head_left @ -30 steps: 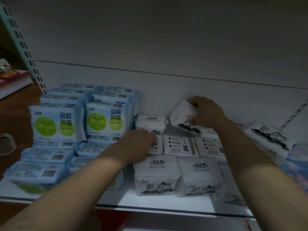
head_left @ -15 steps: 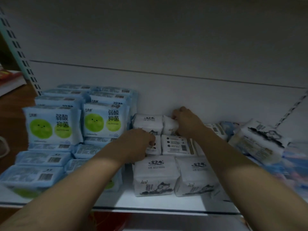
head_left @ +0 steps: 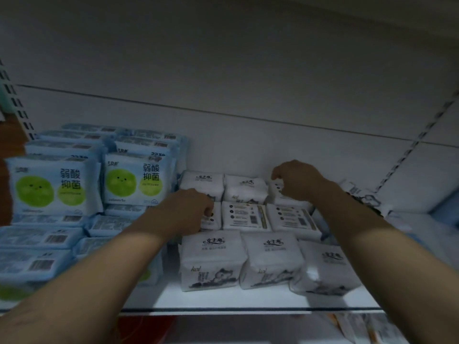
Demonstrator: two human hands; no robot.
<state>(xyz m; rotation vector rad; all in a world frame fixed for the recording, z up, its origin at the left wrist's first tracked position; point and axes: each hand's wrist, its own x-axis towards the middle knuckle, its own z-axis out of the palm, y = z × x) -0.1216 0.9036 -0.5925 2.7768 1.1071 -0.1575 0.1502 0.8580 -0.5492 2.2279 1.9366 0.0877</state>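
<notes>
Several white packs with black ink drawings lie in three rows on a white shelf [head_left: 223, 300]. My left hand [head_left: 188, 211] rests on the leftmost pack of the middle row [head_left: 213, 219], its fingers curled over that pack's edge. My right hand [head_left: 296, 180] is at the back right, fingers curled down onto the top of the back-right white pack [head_left: 283, 194]. The middle back pack [head_left: 244, 188] stands upright beside it, free of either hand.
Stacks of blue packs with green circles [head_left: 137, 181] fill the shelf's left side, touching the white rows. More loose white and blue packs [head_left: 367, 197] lie tumbled at the right. The white back wall [head_left: 248, 145] is close behind. A lower shelf shows below.
My right hand carried a white pack down into the back row, let it go, and moved right onto the back-right pack. My left hand stayed put.
</notes>
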